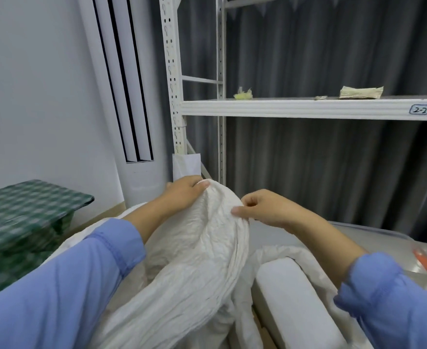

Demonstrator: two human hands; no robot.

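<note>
Item, far left: a low surface (18, 217) under a green checked cloth, standing against a white wall. Next to it, a white tower air conditioner (121, 96) with long dark vertical vents. Item, centre left: the left hand (184, 191), out of a blue sleeve (69, 285), its fingers curled over the top fold of a white crinkled cloth (202, 248) and gripping it. The cloth was raised in a hump between the two hands, in front of the person, and trailed down and toward the camera in a thick bunched mass. Item, centre right: the right hand (262, 207), also blue-sleeved, pinching the cloth's right edge between thumb and curled forefinger. Below it lay a white rolled pad (290, 293), partly wrapped in more white fabric. Item, behind: a white metal shelf rack (308, 109) before a grey curtain (333, 46), with a yellowish scrap (244, 94) and a folded wad of paper (361, 92) on its shelf and a label (420, 110) reading 2-2 on the front edge. Item, far right: a clear plastic lid (383, 238) with an orange clip (425, 260).
</note>
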